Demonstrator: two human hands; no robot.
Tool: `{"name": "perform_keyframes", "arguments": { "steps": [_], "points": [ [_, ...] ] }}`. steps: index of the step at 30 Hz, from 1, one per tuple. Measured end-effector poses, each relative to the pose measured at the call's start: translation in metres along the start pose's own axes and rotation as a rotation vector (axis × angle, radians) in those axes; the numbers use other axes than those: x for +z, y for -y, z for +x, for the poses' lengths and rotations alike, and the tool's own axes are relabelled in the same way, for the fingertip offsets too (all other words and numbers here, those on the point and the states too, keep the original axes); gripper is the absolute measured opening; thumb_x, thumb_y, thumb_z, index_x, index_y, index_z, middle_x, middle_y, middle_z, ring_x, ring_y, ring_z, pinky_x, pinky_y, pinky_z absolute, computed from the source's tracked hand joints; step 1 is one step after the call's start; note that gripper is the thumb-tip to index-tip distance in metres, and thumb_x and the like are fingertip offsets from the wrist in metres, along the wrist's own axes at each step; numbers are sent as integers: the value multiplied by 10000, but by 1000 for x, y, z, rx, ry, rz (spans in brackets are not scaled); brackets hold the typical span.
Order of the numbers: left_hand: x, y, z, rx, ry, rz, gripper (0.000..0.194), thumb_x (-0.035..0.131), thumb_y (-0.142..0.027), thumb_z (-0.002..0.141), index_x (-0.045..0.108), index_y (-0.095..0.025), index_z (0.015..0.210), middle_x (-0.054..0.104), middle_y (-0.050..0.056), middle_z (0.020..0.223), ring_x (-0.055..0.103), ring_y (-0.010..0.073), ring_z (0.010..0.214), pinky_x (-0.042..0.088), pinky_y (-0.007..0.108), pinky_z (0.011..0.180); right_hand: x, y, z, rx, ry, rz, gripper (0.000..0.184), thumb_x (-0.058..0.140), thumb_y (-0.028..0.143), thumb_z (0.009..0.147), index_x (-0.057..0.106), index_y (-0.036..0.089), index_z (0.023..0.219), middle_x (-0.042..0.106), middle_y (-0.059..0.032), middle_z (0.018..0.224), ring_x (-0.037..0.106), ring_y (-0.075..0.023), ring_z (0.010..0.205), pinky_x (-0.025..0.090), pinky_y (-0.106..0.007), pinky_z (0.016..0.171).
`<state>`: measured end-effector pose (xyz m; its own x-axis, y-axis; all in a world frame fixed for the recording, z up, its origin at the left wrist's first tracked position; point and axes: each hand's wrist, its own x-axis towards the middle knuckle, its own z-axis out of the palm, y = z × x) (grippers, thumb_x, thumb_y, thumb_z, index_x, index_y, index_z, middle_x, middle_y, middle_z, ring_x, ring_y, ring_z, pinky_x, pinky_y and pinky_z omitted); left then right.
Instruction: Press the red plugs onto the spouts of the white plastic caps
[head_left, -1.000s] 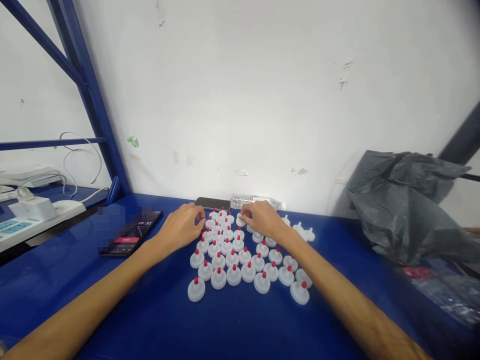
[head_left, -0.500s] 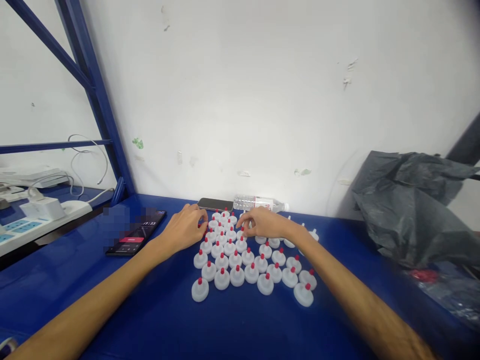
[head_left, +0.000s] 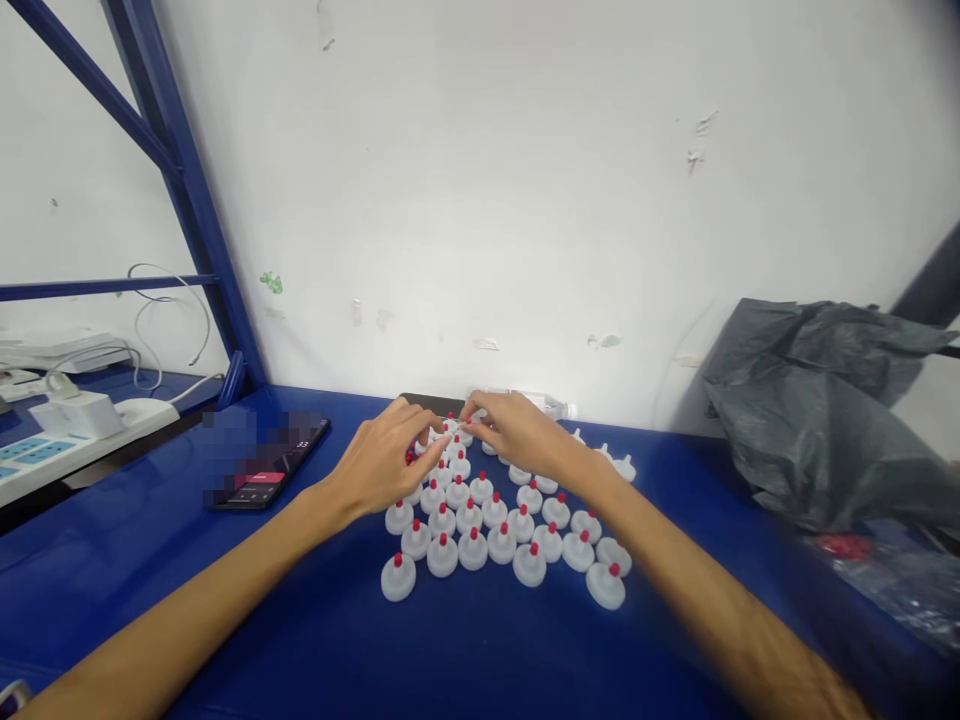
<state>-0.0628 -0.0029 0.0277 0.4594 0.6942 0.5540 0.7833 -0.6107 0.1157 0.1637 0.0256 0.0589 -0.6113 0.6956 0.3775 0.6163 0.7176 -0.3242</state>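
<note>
Many white round spout caps with red tips stand grouped on the blue table. At the back of the group, the thumb and index finger of my right hand pinch a red-tipped spout cap. Facing it from the left, my left hand reaches over the caps with thumb and fingers apart. A few red bits lie by its fingers, partly hidden. Under and behind my right wrist stand white spout caps with no red tip showing.
A dark phone lies at left, another phone at the back beside a clear plastic bottle. At right are a grey plastic bag and a clear bag with red pieces. A white power strip sits at far left.
My right hand has moved back and left, and the cap by its fingertips has left its spot. My left hand has moved right, its fingers now stretched toward the right hand.
</note>
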Motion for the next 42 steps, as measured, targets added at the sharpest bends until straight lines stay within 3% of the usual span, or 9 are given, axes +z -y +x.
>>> {"name": "perform_keyframes", "arguments": {
  "steps": [7,16,20,25,28,31,36,40,42],
  "points": [
    [-1,-3,-2,36,86,123,329,379,-474,1054,560,-215,962,613,37,867,526,218,859,354,322,637,1,27,0,-100,-66,-143,138,645,154,926,659,202,1054,681,-39,992,623,-147,825,455,-290,788],
    [2,-4,0,-5,103,108,372,233,-347,1062,518,-219,862,580,34,797,518,203,766,343,325,649,8,22,3,-174,-93,-111,166,670,260,942,683,178,1086,701,-40,947,633,-145,797,467,-278,758],
    [5,0,2,-83,56,-46,390,237,-348,1050,481,-221,774,542,10,703,506,183,682,356,330,658,17,23,9,-205,-116,-174,197,616,219,961,667,192,1149,714,-57,1008,658,-170,891,471,-286,797],
    [-3,-3,0,-200,-65,-362,421,240,-387,1049,280,-232,659,406,-27,598,380,145,571,331,310,579,5,0,6,95,-163,-342,207,503,176,990,673,178,1109,731,-118,1080,682,-209,927,465,-307,798],
    [-8,1,2,-184,-105,-189,382,286,-338,1024,296,-233,657,429,-20,607,397,150,576,325,323,592,-14,-21,-4,177,-189,-344,203,531,243,991,667,181,1128,757,-104,1005,694,-216,894,469,-315,799],
    [-5,14,5,-209,-38,90,310,374,-305,979,407,-232,680,529,11,661,501,188,655,334,334,607,-24,-28,-9,154,-101,-257,188,583,358,970,695,232,1054,777,-42,967,701,-192,855,472,-296,781],
    [9,36,3,-262,145,339,177,427,-245,922,583,-208,846,668,109,880,588,300,914,392,353,628,-11,-20,-6,63,127,-158,163,688,381,895,768,240,878,788,-32,973,701,-208,911,475,-314,797],
    [10,40,1,-266,192,357,166,458,-226,890,621,-200,910,673,123,912,593,313,934,426,364,652,2,-21,-5,76,185,-170,124,776,350,819,780,242,759,787,-43,845,702,-222,798,477,-319,698],
    [9,39,0,-278,214,344,148,480,-228,874,623,-210,907,675,113,920,597,305,938,439,360,657,3,-21,-6,79,176,-175,191,724,406,869,787,239,801,791,-58,864,704,-232,810,486,-326,709]
  ]
}}
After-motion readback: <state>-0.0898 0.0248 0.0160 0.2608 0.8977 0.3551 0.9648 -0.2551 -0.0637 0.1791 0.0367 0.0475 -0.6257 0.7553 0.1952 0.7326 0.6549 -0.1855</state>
